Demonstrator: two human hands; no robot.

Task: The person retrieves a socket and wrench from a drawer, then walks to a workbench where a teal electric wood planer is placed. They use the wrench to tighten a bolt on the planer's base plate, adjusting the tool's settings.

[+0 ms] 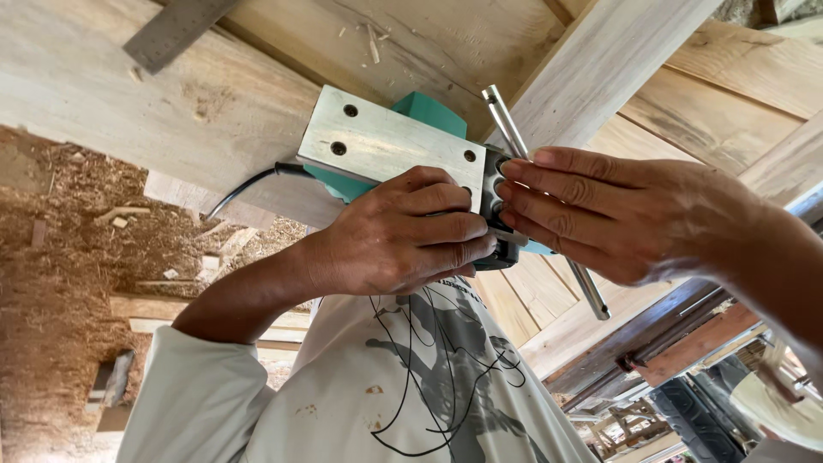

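I hold a teal electric planer (386, 141) turned over, its bare metal sole plate with screw holes facing me. My left hand (403, 236) is wrapped around its body just below the plate. My right hand (600, 214) reaches in from the right, fingertips on the dark cutter drum slot (495, 193) at the plate's end. A slim metal rod (506, 120) runs slantwise under that hand's fingers and comes out below the palm. The thumb is hidden. A black cable (249, 184) leaves the planer to the left.
Pale wooden planks (129, 94) and a beam (600, 60) fill the space behind the planer. A steel ruler (171, 30) lies on the plank at upper left. Sawdust and offcuts (51, 283) cover the ground at left. More timber and metal bars (651, 343) lie at lower right.
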